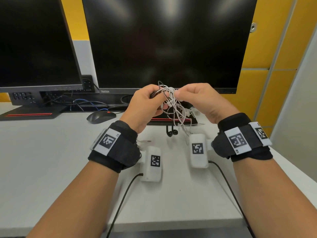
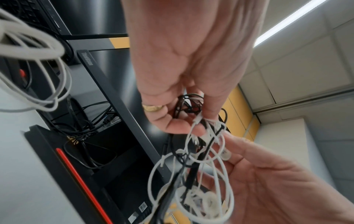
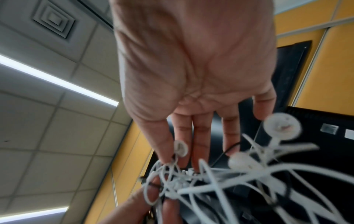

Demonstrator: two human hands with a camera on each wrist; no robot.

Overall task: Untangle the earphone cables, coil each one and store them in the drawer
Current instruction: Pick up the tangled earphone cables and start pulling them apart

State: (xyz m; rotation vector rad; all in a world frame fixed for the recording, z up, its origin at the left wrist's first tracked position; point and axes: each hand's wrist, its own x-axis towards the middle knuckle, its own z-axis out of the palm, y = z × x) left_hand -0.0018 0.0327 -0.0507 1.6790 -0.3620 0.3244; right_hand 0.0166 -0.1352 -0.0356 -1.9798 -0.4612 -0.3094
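Note:
A knot of white and black earphone cables (image 1: pixel 169 98) hangs in the air in front of the monitor, held between both hands. My left hand (image 1: pixel 151 98) grips its left side, fingers curled round black and white strands (image 2: pixel 191 109). My right hand (image 1: pixel 187 95) pinches white strands at the top right of the knot (image 3: pixel 172 171). Loose ends dangle below; two black earbuds (image 1: pixel 172 132) hang just above the desk. White earbuds (image 3: pixel 280 126) swing near my right fingers. No drawer is in view.
Two dark monitors (image 1: pixel 164 42) stand close behind the hands, with a black mouse (image 1: pixel 100 116) and loose computer cables to the left. The white desk (image 1: pixel 51 160) stretches below. Black leads run from the wrist cameras (image 1: pixel 151 163) to the near desk edge.

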